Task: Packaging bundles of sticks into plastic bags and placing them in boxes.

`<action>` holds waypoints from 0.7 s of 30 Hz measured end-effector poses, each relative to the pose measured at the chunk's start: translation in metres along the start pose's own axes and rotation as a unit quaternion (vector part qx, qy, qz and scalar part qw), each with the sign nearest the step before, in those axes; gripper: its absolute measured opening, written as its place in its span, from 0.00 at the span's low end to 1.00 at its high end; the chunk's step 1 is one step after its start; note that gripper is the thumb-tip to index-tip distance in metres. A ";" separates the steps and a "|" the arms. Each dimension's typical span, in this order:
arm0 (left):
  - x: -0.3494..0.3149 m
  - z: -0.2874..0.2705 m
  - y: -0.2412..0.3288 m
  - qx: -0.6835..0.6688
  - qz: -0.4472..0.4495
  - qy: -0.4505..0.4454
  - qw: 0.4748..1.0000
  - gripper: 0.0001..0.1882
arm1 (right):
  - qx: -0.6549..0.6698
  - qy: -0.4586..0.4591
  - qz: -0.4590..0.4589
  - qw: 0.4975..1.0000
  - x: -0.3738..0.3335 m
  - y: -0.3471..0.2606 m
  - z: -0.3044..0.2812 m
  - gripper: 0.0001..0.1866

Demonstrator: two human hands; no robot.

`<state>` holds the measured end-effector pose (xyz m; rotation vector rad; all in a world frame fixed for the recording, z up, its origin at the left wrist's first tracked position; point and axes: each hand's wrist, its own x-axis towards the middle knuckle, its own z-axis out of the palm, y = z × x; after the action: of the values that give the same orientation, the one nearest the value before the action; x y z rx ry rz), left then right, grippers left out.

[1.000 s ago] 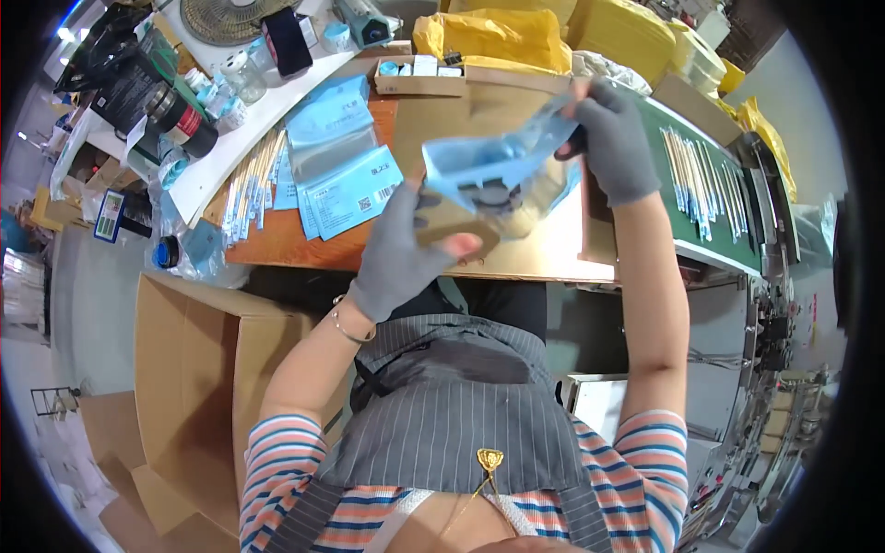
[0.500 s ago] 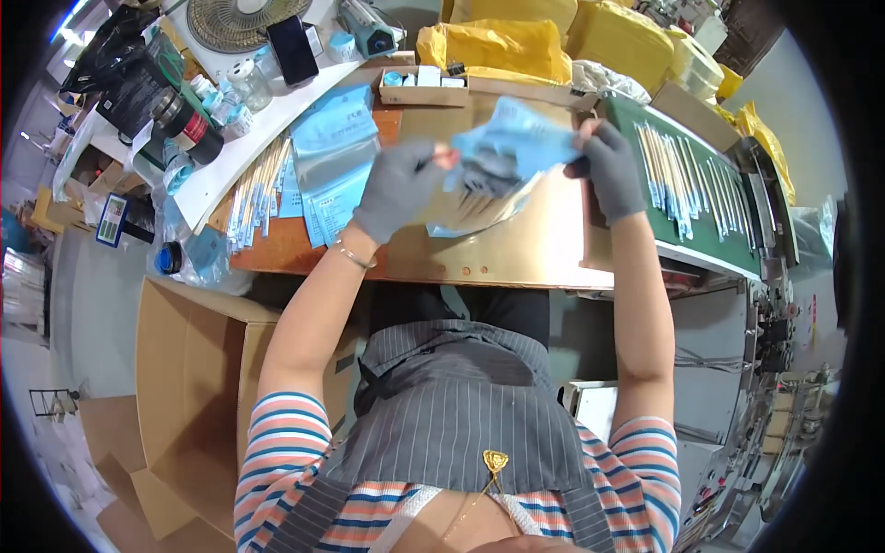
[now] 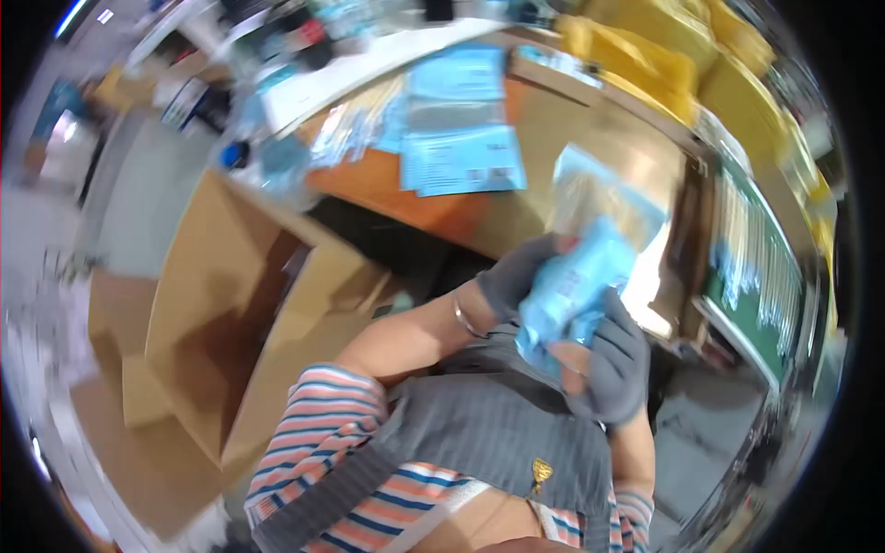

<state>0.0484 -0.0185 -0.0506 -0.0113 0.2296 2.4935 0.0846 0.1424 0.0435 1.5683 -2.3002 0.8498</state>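
A blue and clear plastic pouch (image 3: 576,290) is held up close in front of my apron, blurred by motion. Through its clear part, pale thin contents show, too smeared to name. My right hand (image 3: 616,364), in a grey glove with bare fingertips, grips the pouch's lower blue end. On its other side, my left hand (image 3: 518,276), gloved alike, holds the pouch, with its fingers partly hidden behind the plastic. Flat blue pouches (image 3: 461,161) lie stacked on the table, left of the one I hold. Beside them is a bunch of thin sticks in clear wrappers (image 3: 355,124).
On the right, a green board (image 3: 751,318) carries a row of wrapped sticks. A large open cardboard box (image 3: 221,313) stands left of my arm. Yellow bags (image 3: 636,64) and a small carton of bottles (image 3: 558,72) line the table's far side.
The pouch and both hands have come from above the table down toward my body. My view has swung, so the table sits further right and the cardboard box shows more.
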 end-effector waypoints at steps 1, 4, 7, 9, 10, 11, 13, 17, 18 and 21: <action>-0.017 0.023 0.017 0.069 0.024 0.024 0.997 0.24 | 0.013 0.042 -0.005 0.999 0.007 -0.008 -0.002 0.10; -0.095 0.056 0.082 0.160 0.147 0.059 0.974 0.24 | 0.044 0.069 0.029 0.996 0.018 -0.019 0.000 0.12; -0.200 0.083 0.129 0.234 0.332 0.041 0.913 0.24 | 0.012 0.031 0.041 0.999 0.029 0.012 0.019 0.13; -0.264 0.091 0.134 0.261 0.342 0.121 0.894 0.26 | -0.016 -0.005 0.062 0.998 0.026 0.035 0.035 0.14; -0.302 0.081 0.141 0.283 0.354 0.207 0.867 0.27 | -0.009 -0.023 0.074 0.997 0.024 0.043 0.043 0.13; -0.340 0.069 0.139 0.277 0.373 0.318 0.827 0.27 | -0.007 -0.044 0.087 0.995 0.022 0.051 0.053 0.13; -0.394 0.055 0.121 0.269 0.375 0.492 0.738 0.26 | 0.007 -0.064 0.098 0.993 0.031 0.052 0.075 0.13; -0.440 -0.023 0.112 0.145 0.281 0.554 0.770 0.25 | 0.015 -0.059 0.174 0.983 0.009 0.063 0.086 0.10; -0.446 -0.049 0.110 0.121 0.247 0.565 0.778 0.24 | 0.012 -0.076 0.197 0.977 0.006 0.066 0.093 0.09; -0.447 -0.144 0.106 0.108 0.200 0.590 0.774 0.20 | 0.000 -0.114 0.218 0.969 0.006 0.069 0.104 0.09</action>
<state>0.3383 -0.3904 -0.1471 -1.6006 1.1158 2.4556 0.0330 0.0954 -0.0600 1.2296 -2.8733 0.7905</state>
